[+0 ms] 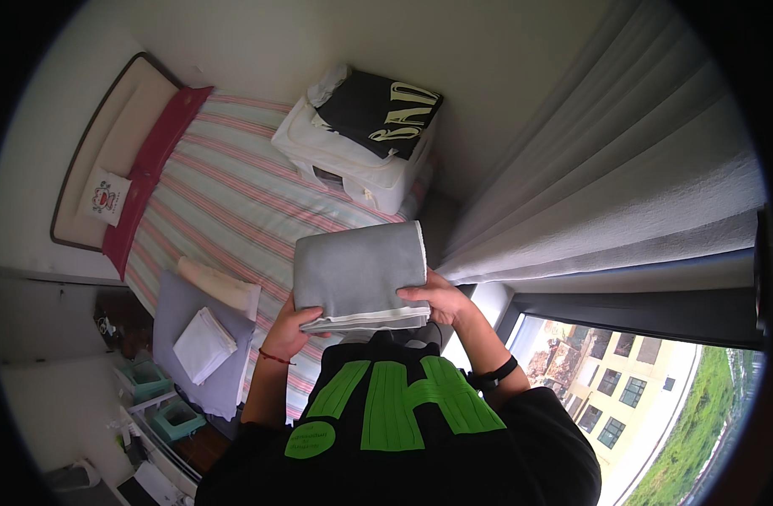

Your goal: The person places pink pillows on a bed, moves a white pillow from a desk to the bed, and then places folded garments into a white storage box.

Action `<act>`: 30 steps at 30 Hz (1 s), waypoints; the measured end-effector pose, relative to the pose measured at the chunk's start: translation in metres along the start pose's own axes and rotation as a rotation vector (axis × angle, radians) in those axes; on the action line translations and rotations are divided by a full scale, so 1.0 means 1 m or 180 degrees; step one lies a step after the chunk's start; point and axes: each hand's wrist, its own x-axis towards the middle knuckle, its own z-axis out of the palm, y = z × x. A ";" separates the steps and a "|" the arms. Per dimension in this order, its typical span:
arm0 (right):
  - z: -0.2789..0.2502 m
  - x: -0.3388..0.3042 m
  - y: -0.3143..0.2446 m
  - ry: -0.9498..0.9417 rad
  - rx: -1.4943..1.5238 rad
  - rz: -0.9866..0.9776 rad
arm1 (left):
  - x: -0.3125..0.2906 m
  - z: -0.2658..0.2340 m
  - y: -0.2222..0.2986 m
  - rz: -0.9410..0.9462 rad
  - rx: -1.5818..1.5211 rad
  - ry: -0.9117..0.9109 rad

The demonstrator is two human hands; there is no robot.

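A folded grey cloth [357, 261] with white edges is held up in front of my chest, its layers showing along the near side. My left hand [295, 324] grips its near left corner, thumb on top. On the right side, my right hand [441, 295] clasps the cloth with the thumb over the upper face and the fingers underneath, mostly hidden. Beyond the cloth lies the bed [243, 181] with a striped cover in pale green and pink.
A white storage box [353, 169] on the bed carries a folded dark garment [370, 110]. At left, a folded white cloth [205, 346] lies on a grey-lilac cloth [171, 308]. Teal baskets [177, 419] stand lower left. A curtain [622, 185] and window [606, 388] are at right.
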 end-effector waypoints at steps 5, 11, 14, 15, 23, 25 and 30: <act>-0.010 0.012 -0.040 0.0694 -0.0779 -0.0086 | 0.061 -0.001 0.022 -0.0178 0.0044 -0.0324; -0.053 0.070 -0.089 0.0722 -0.0243 -0.0891 | 0.171 0.017 0.076 -0.0071 0.0350 -0.0559; -0.045 0.096 -0.133 0.0920 -0.0184 -0.0968 | 0.224 0.022 0.095 0.0634 -0.0361 -0.0690; -0.038 0.107 -0.148 0.0993 -0.0287 -0.1241 | 0.240 0.029 0.103 0.0657 -0.0392 -0.0711; -0.062 0.209 -0.208 0.1251 -0.0412 -0.1541 | 0.360 0.065 0.126 0.0431 -0.0923 0.0333; -0.076 0.228 -0.226 0.1303 -0.0228 -0.1447 | 0.401 0.065 0.128 0.0463 -0.0678 0.0432; -0.119 0.290 -0.265 0.1291 0.0139 -0.1327 | 0.483 0.059 0.144 0.0792 -0.0839 0.0188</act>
